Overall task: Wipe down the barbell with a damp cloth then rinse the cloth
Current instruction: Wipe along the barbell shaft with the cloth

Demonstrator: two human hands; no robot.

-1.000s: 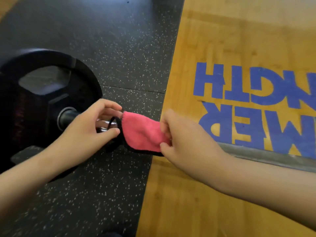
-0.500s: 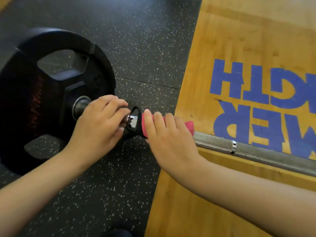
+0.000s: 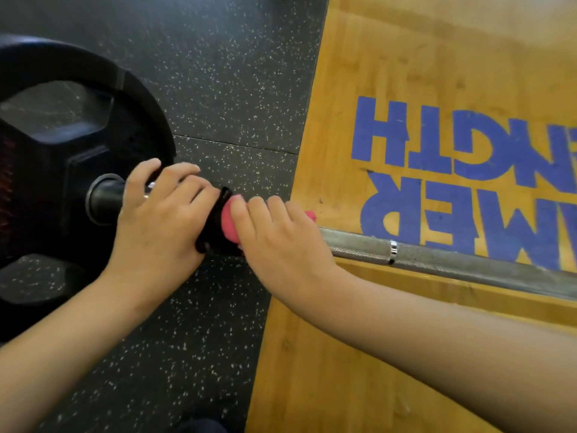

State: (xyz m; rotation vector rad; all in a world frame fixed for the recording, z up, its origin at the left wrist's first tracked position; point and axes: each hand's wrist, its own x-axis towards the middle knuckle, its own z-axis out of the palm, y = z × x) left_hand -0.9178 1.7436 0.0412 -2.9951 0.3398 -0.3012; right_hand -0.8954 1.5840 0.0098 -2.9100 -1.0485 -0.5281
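A steel barbell (image 3: 437,257) lies across the floor, running from a black weight plate (image 3: 62,157) at the left toward the right edge. A pink cloth (image 3: 229,225) with a black border is wrapped round the bar beside the collar. My right hand (image 3: 281,242) grips the cloth around the bar, fingers curled over the top. My left hand (image 3: 159,220) grips the bar's sleeve between the plate and the cloth, touching the cloth's black edge. Most of the cloth is hidden under my right hand.
Black speckled rubber flooring (image 3: 218,73) lies under the plate and my left arm. A wooden lifting platform (image 3: 421,57) with blue upside-down lettering (image 3: 452,182) fills the right side. The knurled bar crosses it.
A second ago the cloth hung spread between both hands. Now my right hand has wrapped it round the bar and closed over it, and my left hand has closed on the sleeve.
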